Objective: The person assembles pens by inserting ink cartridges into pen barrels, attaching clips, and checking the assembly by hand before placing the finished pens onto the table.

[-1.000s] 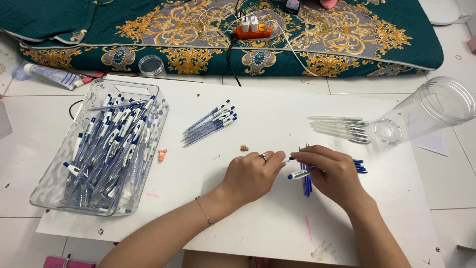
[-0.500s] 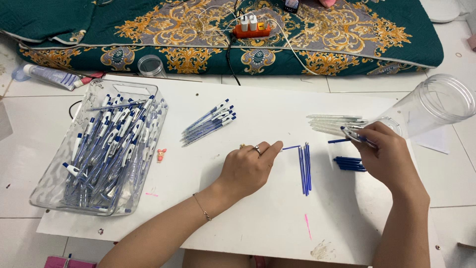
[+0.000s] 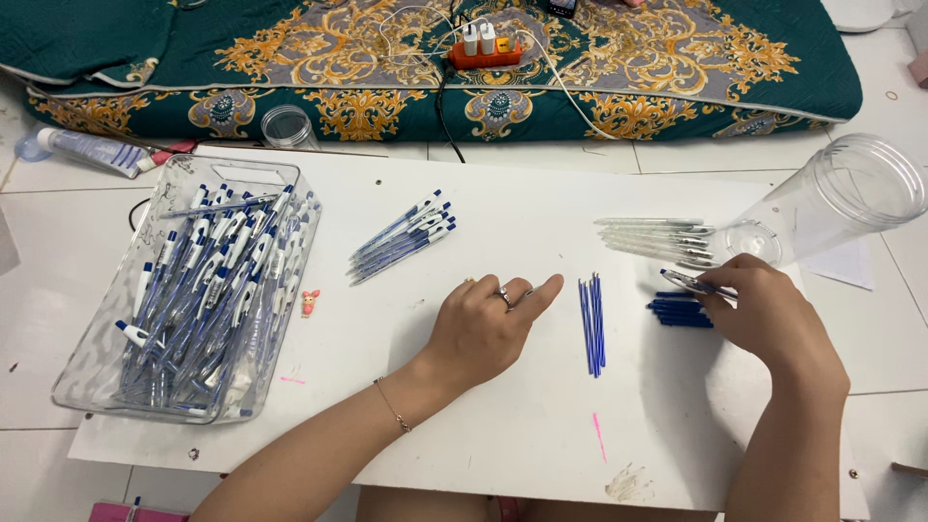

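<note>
My left hand (image 3: 486, 324) rests on the white board (image 3: 483, 425), index finger stretched toward a small row of blue pen refills (image 3: 592, 324); it holds nothing. My right hand (image 3: 768, 314) pinches a clear pen barrel (image 3: 698, 283) just above a pile of dark blue caps (image 3: 680, 310). Beyond it lies a row of clear empty barrels (image 3: 657, 239). A bunch of finished blue-and-white pens (image 3: 406, 237) lies at the board's middle.
A clear tray (image 3: 87, 387) full of blue-and-white pens stands at the left. A clear plastic jar (image 3: 831, 208) lies on its side at the right. A tiny pink figure (image 3: 309, 303) sits by the tray. A patterned green mattress (image 3: 290, 58) with an orange power strip (image 3: 478, 50) lies behind.
My right hand went from the refills out to the barrels at the right and now draws one back toward the caps. My left hand let go and lies flat.
</note>
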